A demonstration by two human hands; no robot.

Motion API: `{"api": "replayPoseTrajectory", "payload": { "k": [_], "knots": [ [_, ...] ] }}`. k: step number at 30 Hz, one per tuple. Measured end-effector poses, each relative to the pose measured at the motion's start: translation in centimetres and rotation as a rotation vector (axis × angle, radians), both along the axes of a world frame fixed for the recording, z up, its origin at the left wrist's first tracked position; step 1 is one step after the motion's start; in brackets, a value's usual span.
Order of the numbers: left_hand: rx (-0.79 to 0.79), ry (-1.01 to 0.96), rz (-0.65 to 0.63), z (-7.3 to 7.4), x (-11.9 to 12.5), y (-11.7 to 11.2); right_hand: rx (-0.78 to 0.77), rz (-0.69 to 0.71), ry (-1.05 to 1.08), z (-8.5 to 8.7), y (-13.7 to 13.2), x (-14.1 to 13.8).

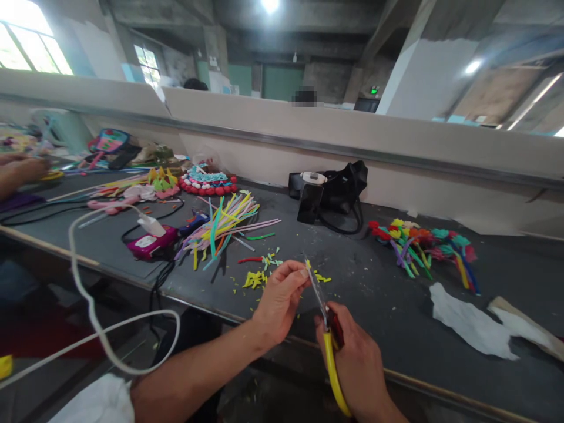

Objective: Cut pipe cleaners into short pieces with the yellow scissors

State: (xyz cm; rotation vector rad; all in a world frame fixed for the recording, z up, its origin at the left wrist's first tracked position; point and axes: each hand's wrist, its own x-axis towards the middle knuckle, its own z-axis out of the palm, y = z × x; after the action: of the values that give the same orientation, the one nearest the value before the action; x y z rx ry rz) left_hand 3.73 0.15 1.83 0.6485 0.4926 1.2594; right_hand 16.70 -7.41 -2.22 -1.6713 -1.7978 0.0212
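My right hand [359, 358] is wrapped round the handles of a pair of scissors [331, 367], yellow on the near loop, with the blades pointing up and away. At the blade tips, my left hand [282, 296] pinches a short yellow piece [308, 264] that looks like pipe cleaner; its lower end is hidden by the fingers. Just beyond lie a heap of short yellow snippets [254, 279], pale green bits [269, 258] and a red piece [249, 259]. Farther left is a loose bundle of long coloured pipe cleaners [231, 217].
A magenta box [152, 242] with a white plug and cable stands left; the cable loops over the table edge. A black bag [341, 188] and a dark phone [310, 202] are at the back. Pipe-cleaner flowers [418, 241] and white tissue [467, 320] lie right. Another person's hand [22, 170] shows far left.
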Motion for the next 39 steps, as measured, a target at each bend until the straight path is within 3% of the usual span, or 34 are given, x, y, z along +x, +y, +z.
{"api": "replayPoseTrajectory", "payload": {
  "k": [19, 26, 39],
  "knots": [
    [0.027, 0.019, 0.008, -0.1, 0.0, -0.1, 0.077, 0.062, -0.069, -1.2, 0.1, 0.0],
    [0.011, 0.005, 0.024, 0.1, -0.2, 0.1, 0.097, 0.025, -0.101, -0.6, 0.4, -0.4],
    [0.044, 0.056, 0.039, -0.2, -0.5, 0.1, 0.062, 0.109, -0.019, -0.9, 0.3, -0.7]
  ]
}}
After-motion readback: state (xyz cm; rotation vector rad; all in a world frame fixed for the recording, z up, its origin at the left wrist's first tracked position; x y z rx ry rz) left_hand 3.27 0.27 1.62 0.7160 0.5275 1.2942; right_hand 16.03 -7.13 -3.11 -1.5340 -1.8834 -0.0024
